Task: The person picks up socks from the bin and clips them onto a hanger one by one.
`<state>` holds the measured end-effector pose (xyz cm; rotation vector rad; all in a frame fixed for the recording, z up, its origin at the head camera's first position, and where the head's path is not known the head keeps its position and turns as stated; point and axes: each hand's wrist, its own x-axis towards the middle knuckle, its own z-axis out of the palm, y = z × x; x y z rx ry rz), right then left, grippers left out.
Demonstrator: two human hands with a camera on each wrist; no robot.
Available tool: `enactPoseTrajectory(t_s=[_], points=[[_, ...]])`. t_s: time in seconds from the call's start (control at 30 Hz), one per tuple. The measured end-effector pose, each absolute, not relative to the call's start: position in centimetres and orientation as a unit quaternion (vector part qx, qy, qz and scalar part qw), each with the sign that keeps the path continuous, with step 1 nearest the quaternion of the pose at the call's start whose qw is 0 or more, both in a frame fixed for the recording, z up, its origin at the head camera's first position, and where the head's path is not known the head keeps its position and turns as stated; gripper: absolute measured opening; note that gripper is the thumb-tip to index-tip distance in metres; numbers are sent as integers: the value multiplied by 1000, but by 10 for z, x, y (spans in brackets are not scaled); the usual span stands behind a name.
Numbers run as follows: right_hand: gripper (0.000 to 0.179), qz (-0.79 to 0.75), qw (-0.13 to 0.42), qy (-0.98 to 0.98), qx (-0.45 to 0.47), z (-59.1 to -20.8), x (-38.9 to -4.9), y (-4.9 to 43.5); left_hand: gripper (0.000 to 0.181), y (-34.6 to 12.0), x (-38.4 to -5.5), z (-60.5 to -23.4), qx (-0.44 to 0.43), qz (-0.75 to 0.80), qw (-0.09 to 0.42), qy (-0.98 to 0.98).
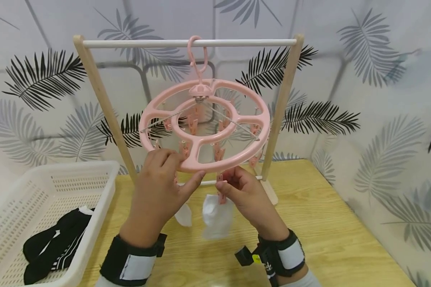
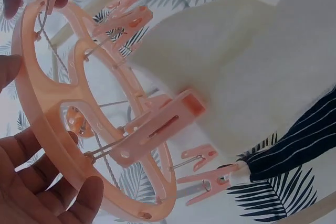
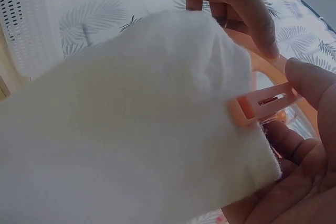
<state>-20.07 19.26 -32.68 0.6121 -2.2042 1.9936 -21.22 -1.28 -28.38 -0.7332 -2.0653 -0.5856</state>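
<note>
A pink round clip hanger hangs by its hook from the white bar, its ring tilted toward me. My left hand grips the near rim, thumb underneath and fingers over it. Just right of it, my right hand pinches a pink clothespin between thumb and fingers. That clothespin's jaws sit on the edge of a white sock, which hangs below the ring. Another white sock hangs partly hidden behind my left hand. In the left wrist view, a dark striped sock hangs from another clothespin.
A white plastic basket with black socks stands at the left. The wooden rack straddles the hanger on the wooden table. Behind it is a leaf-patterned wall. More pink clothespins dangle from the ring.
</note>
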Motion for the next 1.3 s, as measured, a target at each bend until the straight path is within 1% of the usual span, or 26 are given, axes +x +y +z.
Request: enactPoseTrajectory(t_s=[0.27,0.47,0.7,0.8,0.93,1.1,1.3], points=[[27,622,62,-758,184,-323,-197,190,47,-19,-211,-282,-282,-232,444,-819],[29,619,60,-761,185,-325,-198,191,44,-19,-206,-279,-278,-232,437,-823],[29,632,55,-748,196,-325,-198,191,48,-21,-206,-275,-282,-222,430,-828],[28,639,52,-740,203,-326,-199,191,47,-23,-207,-274,-292,-221,432,-824],[26,621,61,-753,208,-325,-198,192,44,-27,-208,-271,-304,-220,434,-819],[29,586,77,-781,204,-319,-194,197,41,-33,-211,-267,-325,-217,438,-810],[24,578,121,-784,194,-310,-183,204,38,-42,-214,-262,-341,-214,439,-804]])
